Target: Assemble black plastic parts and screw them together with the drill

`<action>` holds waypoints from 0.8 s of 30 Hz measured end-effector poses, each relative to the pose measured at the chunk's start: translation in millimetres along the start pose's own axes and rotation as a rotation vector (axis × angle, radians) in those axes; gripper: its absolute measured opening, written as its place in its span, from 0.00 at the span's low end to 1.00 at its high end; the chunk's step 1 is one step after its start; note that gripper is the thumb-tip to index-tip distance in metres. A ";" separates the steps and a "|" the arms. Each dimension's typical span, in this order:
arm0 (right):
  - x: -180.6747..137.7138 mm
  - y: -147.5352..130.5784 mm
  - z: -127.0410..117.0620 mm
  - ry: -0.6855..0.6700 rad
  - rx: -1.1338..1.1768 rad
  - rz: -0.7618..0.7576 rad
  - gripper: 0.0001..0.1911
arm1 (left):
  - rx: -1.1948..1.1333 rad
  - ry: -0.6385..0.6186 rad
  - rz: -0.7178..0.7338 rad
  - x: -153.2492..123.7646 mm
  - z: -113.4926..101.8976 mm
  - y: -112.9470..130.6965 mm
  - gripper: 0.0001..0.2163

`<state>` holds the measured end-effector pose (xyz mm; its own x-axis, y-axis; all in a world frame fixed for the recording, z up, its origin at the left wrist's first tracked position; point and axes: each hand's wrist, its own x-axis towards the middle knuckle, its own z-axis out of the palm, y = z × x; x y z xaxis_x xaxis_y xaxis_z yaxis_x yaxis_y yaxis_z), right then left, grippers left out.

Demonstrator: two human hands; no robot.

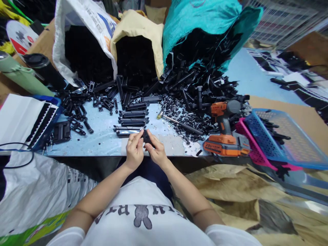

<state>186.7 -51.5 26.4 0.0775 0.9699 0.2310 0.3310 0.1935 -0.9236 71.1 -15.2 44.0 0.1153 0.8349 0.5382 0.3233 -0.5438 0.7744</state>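
At the front edge of the blue work table, my left hand (pixel 135 149) and my right hand (pixel 156 150) meet around a small black plastic part (pixel 146 137). Fingers of both hands pinch it, and much of it is hidden behind them. Just beyond my hands lies a stack-like row of long black plastic bars (pixel 133 121), set one behind another. The nearest bar (pixel 128 131) is close to my left fingertips. To the right of the row lies a hammer (pixel 179 123) with a yellowish head, among many small screws and black pieces (pixel 176 107).
An orange cordless drill (pixel 225 136) stands at the right beside blue (pixel 294 150) and pink baskets (pixel 252 150). White (pixel 60 44), cream (pixel 139 25) and teal sacks (pixel 194 17) of black parts line the back. Bottles (pixel 23 73) and a blue bin (pixel 55 102) are left.
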 end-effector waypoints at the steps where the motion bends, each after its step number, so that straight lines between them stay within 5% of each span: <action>1: -0.4 1.2 -1.2 -0.011 -0.019 -0.007 0.29 | -0.002 -0.041 -0.003 0.2 -0.6 -3.1 0.16; 6: 24.1 17.6 -33.7 -0.280 -0.312 -0.045 0.27 | 0.013 -0.166 -0.277 -18.7 -3.7 -19.8 0.18; 8: 54.4 30.5 -63.9 -0.238 -0.526 0.004 0.25 | 0.152 -0.188 -0.308 -27.5 -6.6 -22.9 0.20; 10: 94.0 46.7 -102.1 -0.004 -0.725 0.077 0.25 | 0.337 -0.329 -0.145 -28.6 -9.3 -23.6 0.23; 13: 153.0 71.3 -157.8 0.319 -1.022 0.277 0.26 | 0.456 -0.746 0.236 -15.8 -8.0 -24.3 0.25; 16: 191.9 86.3 -191.8 0.345 -1.109 0.487 0.29 | 0.525 -0.974 0.400 0.1 -2.4 -28.5 0.23; 19: 203.7 87.8 -199.1 0.325 -1.088 0.526 0.24 | 0.646 -0.943 0.381 5.8 -1.4 -36.0 0.19; 22: 187.8 75.8 -185.5 0.357 -1.075 0.378 0.17 | 0.730 -0.870 0.299 3.3 -4.6 -42.7 0.17; 24: 161.1 61.3 -168.8 0.214 -1.024 0.284 0.16 | 0.727 -0.857 0.237 2.3 -5.8 -45.5 0.16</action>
<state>378.3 91.6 58.6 0.4047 0.8947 0.1893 0.8955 -0.3458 -0.2801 51.2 11.0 12.0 0.7571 0.6527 0.0256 0.6417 -0.7505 0.1582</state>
